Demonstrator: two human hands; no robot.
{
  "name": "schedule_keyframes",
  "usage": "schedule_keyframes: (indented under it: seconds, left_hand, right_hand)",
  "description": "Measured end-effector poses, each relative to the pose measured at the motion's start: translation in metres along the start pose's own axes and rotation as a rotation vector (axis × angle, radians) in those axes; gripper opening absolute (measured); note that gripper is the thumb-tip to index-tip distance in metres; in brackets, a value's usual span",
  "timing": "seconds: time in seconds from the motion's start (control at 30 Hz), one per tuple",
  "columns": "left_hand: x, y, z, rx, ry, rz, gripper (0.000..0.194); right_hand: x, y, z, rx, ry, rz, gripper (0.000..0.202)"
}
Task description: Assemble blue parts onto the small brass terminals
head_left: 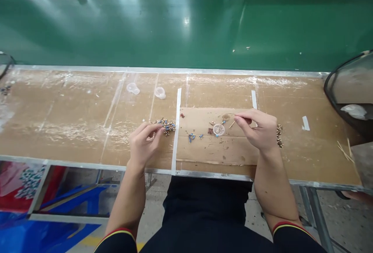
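My left hand (145, 140) is closed in a pinch at the near left edge of a pile of small blue and brass-coloured parts (167, 126); what its fingertips hold, if anything, is too small to make out. My right hand (258, 128) pinches a thin wooden stick (232, 124), its tip slanting down toward a small clear round dish (218, 129). The dish sits on a cardboard sheet (204, 156). Left of the dish lie a few dark red pieces (210, 131) and several blue-and-brass parts (191, 137). Beyond my right wrist is a heap of brass-coloured parts (279, 136).
Two clear plastic cups (160, 93) stand at the back left of the bench. A green conveyor belt (186, 31) runs behind it. At the far right are loose wooden sticks (345, 152) and a black cable (330, 89). White tape strips (176, 128) cross the bench.
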State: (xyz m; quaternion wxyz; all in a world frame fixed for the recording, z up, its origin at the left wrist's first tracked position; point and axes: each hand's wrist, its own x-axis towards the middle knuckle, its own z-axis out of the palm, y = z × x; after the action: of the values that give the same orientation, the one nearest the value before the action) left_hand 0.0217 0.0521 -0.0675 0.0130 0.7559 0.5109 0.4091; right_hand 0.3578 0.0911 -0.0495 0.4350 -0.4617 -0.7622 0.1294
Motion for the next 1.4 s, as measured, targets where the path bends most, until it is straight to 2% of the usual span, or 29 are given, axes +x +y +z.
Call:
schedule_keyframes:
  seconds: [0.03,0.1,0.2,0.27,0.37,0.47,0.67,0.9,1.03,1.17,1.3,1.4]
  left_hand:
    - [0.001,0.008,0.002,-0.038,-0.043,0.035,0.003]
    - [0.003,0.022,0.01,-0.075,-0.224,0.133,0.006]
    - [0.005,0.034,0.025,-0.003,-0.478,0.218,0.016]
    - [0.007,0.034,0.031,0.047,-0.563,0.226,0.024]
    - [0.011,0.03,0.031,0.043,-0.646,0.267,0.042]
    - [0.013,0.026,0.026,0.018,-0.684,0.316,0.044]
    - [0.012,0.023,0.028,0.016,-0.644,0.356,0.03]
    - [0.014,0.021,0.029,0.01,-0.588,0.367,0.025]
    - [0.02,0.027,0.026,-0.192,-0.406,0.278,0.016]
    - [0.037,0.046,0.029,-0.446,-0.246,0.171,0.013]
    - [0.053,0.061,0.045,-0.653,-0.198,0.106,0.008]
    - [0.052,0.061,0.061,-0.803,-0.18,0.028,0.006]
  right_hand:
    - [0.0,0.002,0.0,-0.005,-0.061,0.003,0.012]
    - [0.0,0.005,0.0,-0.01,-0.195,0.008,0.013]
    - [0.0,0.008,0.003,0.001,-0.331,0.017,0.019]
    - [-0.001,0.011,0.006,0.003,-0.388,0.025,0.022]
    - [-0.001,0.015,0.011,0.004,-0.435,0.046,0.02]
    - [-0.003,0.016,0.015,0.03,-0.453,0.063,0.02]
    - [-0.005,0.015,0.023,0.056,-0.439,0.033,0.02]
    - [-0.006,0.015,0.021,0.146,-0.444,-0.036,0.017]
    - [-0.006,0.013,0.021,0.135,-0.459,-0.073,0.016]
    - [-0.005,0.013,0.021,0.107,-0.474,-0.078,0.017]
    - [-0.004,0.014,0.019,0.109,-0.458,-0.057,0.019]
    - [-0.004,0.013,0.019,0.1,-0.422,-0.032,0.022]
